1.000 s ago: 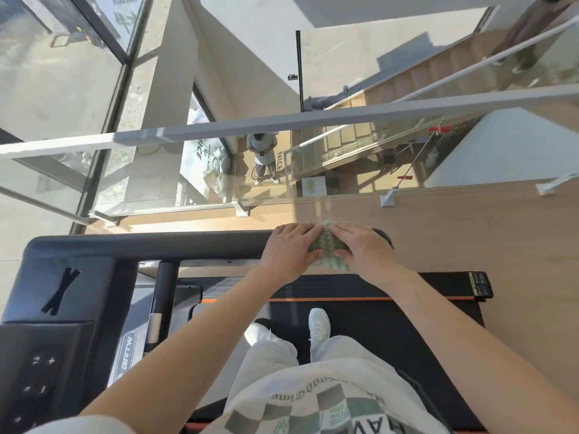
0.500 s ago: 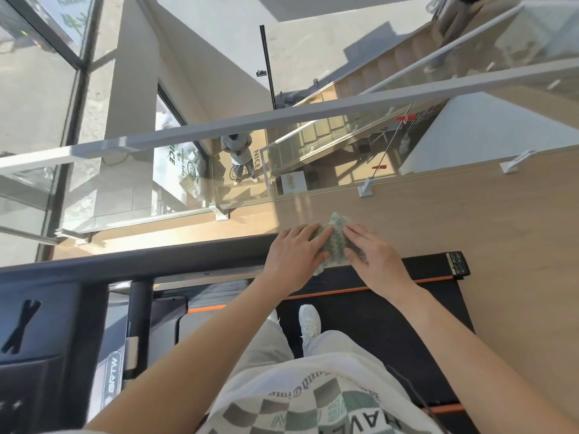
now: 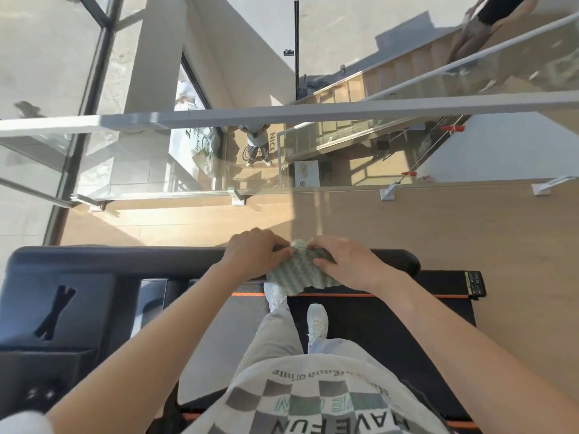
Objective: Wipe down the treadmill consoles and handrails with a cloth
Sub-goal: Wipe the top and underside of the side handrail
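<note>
Left hand (image 3: 255,253) and right hand (image 3: 347,264) meet on the cloth (image 3: 297,272), as far as I can read it from my end. The left hand's fingers are curled over the cloth's left edge and grip it. The right hand pinches the right side between thumb and fingertips.

The cloth is green and white with a wavy pattern. It lies draped over the black handrail (image 3: 141,261), right between the two hands, and its lower edge hangs toward the body.

The handrail runs away left of the left hand to the dark console (image 3: 59,296), and its rounded end shows just past the right hand. Below the hands I see the black belt (image 3: 391,327) with an orange stripe and white shoes (image 3: 317,322) standing on it. Beyond the hands lie a wooden floor (image 3: 470,227) and a glass railing (image 3: 313,112) with a grey top bar.
</note>
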Motion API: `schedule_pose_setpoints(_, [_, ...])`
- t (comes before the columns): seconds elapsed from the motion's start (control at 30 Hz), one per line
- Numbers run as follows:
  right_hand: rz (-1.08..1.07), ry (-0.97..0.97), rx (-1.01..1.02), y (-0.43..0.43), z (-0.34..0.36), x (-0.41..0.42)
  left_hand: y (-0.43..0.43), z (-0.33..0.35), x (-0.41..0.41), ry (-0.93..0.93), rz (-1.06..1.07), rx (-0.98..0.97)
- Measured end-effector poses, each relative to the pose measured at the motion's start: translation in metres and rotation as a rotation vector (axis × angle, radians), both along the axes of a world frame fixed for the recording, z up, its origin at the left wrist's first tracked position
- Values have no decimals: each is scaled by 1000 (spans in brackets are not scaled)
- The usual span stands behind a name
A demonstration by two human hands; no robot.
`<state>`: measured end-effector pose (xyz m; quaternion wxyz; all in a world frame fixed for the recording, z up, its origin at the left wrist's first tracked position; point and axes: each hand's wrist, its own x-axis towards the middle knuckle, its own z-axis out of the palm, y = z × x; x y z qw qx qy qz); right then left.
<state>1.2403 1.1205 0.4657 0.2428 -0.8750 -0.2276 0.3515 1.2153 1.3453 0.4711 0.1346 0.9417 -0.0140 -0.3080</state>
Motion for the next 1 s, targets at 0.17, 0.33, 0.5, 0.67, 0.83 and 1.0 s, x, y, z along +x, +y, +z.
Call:
schedule_pose_setpoints(0.17, [134, 126, 22, 57, -2, 17, 60, 0, 3, 110, 122, 11])
schedule_pose_setpoints(0.33, [253, 303, -16, 97, -14, 46, 104, -9, 5, 243, 203, -107])
schedule_pose_setpoints(0.5, [269, 485, -3, 77, -17, 67, 101, -25, 24, 403, 114, -247])
schedule_pose_setpoints(0.67, [153, 563, -47, 11, -23, 80, 46, -39, 48, 518, -7, -311])
schedule_pose_setpoints(0.83, [-7, 575, -93, -64, -16, 88, -24, -46, 69, 542, -109, -454])
schedule_pose_setpoints(1.0, [-178, 547, -83, -123, -24, 86, -73, -61, 85, 600, -104, -595])
